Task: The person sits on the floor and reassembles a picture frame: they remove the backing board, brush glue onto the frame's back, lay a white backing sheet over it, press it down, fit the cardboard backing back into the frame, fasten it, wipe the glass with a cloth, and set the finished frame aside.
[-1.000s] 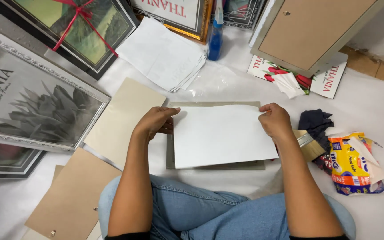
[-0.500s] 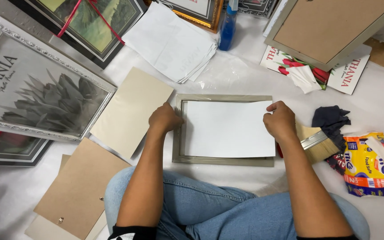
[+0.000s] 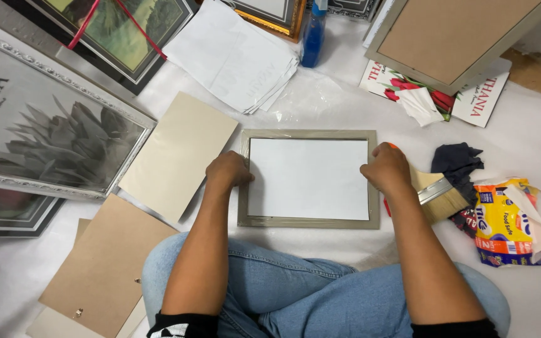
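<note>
A grey-beige picture frame (image 3: 308, 134) lies flat on the white floor covering in front of my crossed legs. A white sheet (image 3: 308, 178) fills its opening. My left hand (image 3: 228, 170) sits with curled fingers on the frame's left side. My right hand (image 3: 386, 168) is curled over the frame's right side. Both hands press at the sheet's edges.
A beige card (image 3: 180, 153) and a brown backing board (image 3: 104, 266) lie to the left, beside a large silver-framed print (image 3: 51, 125). A stack of white paper (image 3: 233, 56) and a blue spray bottle (image 3: 313, 34) sit behind. On the right are a paintbrush (image 3: 439, 195), a dark cloth (image 3: 458, 159) and a colourful packet (image 3: 505, 219).
The white sheet, held above the frame a second ago, now lies inside it. My hands have moved from the sheet's top corners down to the frame's left and right sides.
</note>
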